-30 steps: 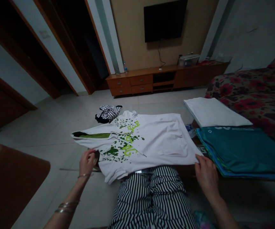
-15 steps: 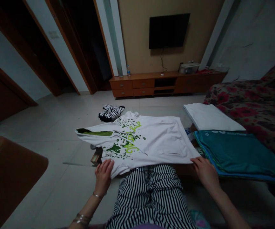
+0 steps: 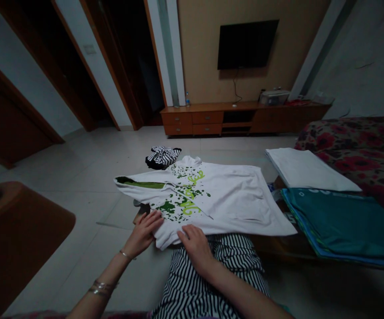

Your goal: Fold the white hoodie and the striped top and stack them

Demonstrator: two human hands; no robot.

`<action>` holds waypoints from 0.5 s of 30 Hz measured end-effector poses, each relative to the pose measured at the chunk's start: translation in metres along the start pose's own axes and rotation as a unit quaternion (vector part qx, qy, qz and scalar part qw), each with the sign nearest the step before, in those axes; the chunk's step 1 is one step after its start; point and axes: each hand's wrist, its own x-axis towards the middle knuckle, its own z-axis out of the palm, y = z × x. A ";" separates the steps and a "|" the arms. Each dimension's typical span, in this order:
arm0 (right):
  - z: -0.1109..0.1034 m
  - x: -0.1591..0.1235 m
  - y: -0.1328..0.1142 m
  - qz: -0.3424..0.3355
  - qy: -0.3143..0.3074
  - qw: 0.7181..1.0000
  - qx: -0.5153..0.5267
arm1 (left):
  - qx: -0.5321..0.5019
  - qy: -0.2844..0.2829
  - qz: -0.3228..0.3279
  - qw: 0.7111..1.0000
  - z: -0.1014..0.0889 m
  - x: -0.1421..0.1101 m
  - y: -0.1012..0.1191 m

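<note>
A white hoodie (image 3: 232,195) with green splatter print and lettering lies front up, its green-lined hood toward the left. My left hand (image 3: 145,230), bracelets on its wrist, rests on the near shoulder of the hoodie with fingers extended flat. At the garment's near edge, where the short sleeve meets the body, my right hand (image 3: 197,248) touches the cloth with fingers loosely stretched. The sleeve lies between the two hands. The right bottom corner of the hoodie lies free.
Right of the hoodie are a folded white cloth (image 3: 311,170) and a stack of teal and blue clothes (image 3: 348,221). A black-and-white striped bundle (image 3: 163,157) sits beyond the hood. A brown rounded piece of furniture (image 3: 29,239) stands at left; a flowered sofa (image 3: 348,146) at right.
My right hand has let go of the hoodie's bottom corner and moved left to the sleeve. My left hand has stayed near the shoulder, its fingers now flatter. The view has shifted slightly.
</note>
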 end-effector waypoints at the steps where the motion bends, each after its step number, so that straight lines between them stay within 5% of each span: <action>1: 0.008 0.003 -0.002 0.006 0.004 1.000 -0.005 | -0.008 -0.007 0.003 1.000 0.001 -0.002 -0.001; 5: 0.023 0.009 -0.001 0.044 0.019 0.999 -0.020 | -0.034 0.006 -0.020 0.999 0.009 -0.011 -0.003; 9: 0.016 0.015 0.001 0.071 -0.001 0.997 -0.006 | -0.100 0.045 -0.056 0.992 0.012 -0.011 -0.006; 15: 0.004 0.031 0.009 0.159 -0.021 0.984 0.077 | -0.258 0.073 -0.196 0.943 0.000 0.017 -0.020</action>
